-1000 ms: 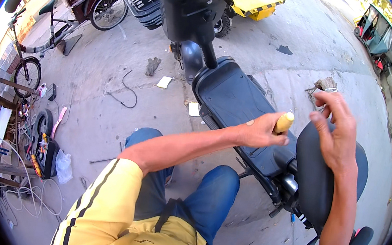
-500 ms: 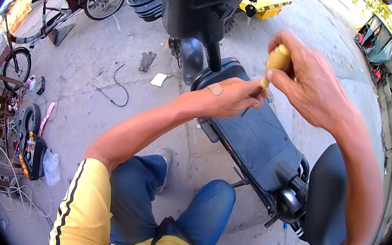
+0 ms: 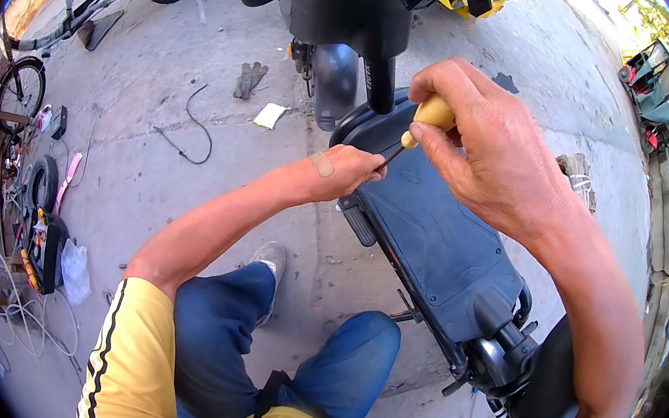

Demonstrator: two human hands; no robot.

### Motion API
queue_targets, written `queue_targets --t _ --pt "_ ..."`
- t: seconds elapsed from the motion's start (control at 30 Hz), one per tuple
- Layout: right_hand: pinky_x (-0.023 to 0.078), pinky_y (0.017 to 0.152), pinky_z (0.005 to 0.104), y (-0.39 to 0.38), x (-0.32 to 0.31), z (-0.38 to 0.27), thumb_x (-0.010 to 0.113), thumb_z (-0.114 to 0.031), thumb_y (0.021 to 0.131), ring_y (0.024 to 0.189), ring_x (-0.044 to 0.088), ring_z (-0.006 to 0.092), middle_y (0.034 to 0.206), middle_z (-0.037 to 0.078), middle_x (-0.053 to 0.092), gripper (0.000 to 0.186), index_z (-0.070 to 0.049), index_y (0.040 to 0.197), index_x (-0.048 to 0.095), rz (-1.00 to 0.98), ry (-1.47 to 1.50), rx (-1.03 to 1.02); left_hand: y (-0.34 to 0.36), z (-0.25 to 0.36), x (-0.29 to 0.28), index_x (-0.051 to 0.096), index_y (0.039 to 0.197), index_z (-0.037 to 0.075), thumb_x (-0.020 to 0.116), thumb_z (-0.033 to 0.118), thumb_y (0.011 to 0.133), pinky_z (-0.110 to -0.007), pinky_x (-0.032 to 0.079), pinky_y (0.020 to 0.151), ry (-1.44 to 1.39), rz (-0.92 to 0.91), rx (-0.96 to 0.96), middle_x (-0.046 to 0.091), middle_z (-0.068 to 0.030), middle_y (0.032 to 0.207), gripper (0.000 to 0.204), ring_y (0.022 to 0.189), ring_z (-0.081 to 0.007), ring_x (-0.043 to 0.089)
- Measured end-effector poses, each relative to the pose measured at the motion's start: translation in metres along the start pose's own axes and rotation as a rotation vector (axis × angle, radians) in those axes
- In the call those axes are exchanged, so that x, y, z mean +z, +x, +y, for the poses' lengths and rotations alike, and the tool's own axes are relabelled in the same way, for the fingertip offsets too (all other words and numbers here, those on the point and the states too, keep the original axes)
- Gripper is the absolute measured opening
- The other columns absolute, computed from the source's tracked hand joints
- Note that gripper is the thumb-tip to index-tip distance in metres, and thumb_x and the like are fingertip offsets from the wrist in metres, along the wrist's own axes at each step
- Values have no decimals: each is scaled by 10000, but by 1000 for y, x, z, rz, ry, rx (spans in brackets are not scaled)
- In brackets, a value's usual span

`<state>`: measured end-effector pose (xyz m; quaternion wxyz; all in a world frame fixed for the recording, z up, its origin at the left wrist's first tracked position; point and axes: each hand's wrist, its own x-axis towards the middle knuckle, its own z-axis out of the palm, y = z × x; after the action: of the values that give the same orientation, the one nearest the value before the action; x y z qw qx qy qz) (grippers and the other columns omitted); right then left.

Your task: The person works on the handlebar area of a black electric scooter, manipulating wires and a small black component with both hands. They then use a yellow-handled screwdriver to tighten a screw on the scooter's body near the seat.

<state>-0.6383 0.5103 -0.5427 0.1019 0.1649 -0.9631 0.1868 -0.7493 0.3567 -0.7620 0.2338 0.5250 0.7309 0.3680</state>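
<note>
Head view: person crouches over a small electric scooter (image 3: 430, 236) on a concrete pavement (image 3: 201, 78). The right hand (image 3: 481, 151) is clenched round the yellow handle of a screwdriver (image 3: 432, 114) — handle up near the steering column, thin dark shaft angling down-left toward the front of the deck. The left hand (image 3: 347, 169) is pinched on the shaft near the tip, steadying it just above the deck's front edge; a plaster sits on that wrist. The tip itself is hidden by the fingers, so I can't tell what it engages.

Handling, as a judgement: the screwdriver looks light and stiff, the smooth rounded handle fits a full palm grip, and the bare shaft is slim — fine for guiding, poor for torque. The handle is the place to hold; it could slip if the hand is sweaty.

Around them: black seat (image 3: 552, 399) low right, folding joint beside it. Bicycle (image 3: 29, 67) far left, tyre (image 3: 44, 184) and cables by a cluttered rack, a loose wire (image 3: 191, 127) and scrap of paper (image 3: 269, 115) on the ground — well apart from the hands.
</note>
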Motion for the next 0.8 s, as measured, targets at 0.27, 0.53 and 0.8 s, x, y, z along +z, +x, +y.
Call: queue_targets --t 0.27,0.53,0.8 --pt "527 757 436 -6 1 12 733 -12 909 885 672 370 1040 146 637 274 -24 1140 588 -7 -46 -26 12 -7 5 655 1091 -13 621 130 1038 -510 534 792 62 24 55 722 -228 987 156 930 -442 687" --pt "529 787 460 -15 6 14 720 -29 912 921 665 401 1064 156 638 269 -17 1147 589 -3 -77 -32 16 -15 23 624 1065 -6 571 114 1045 -490 509 755 15 63 97 668 -230 910 133 849 -438 639" --pt "525 783 467 -18 5 13 687 -21 908 920 649 412 1053 159 635 239 -15 1124 585 -7 -105 -72 13 -17 26 607 1046 6 562 116 1053 -473 505 747 73 99 186 650 -202 862 119 820 -409 641"
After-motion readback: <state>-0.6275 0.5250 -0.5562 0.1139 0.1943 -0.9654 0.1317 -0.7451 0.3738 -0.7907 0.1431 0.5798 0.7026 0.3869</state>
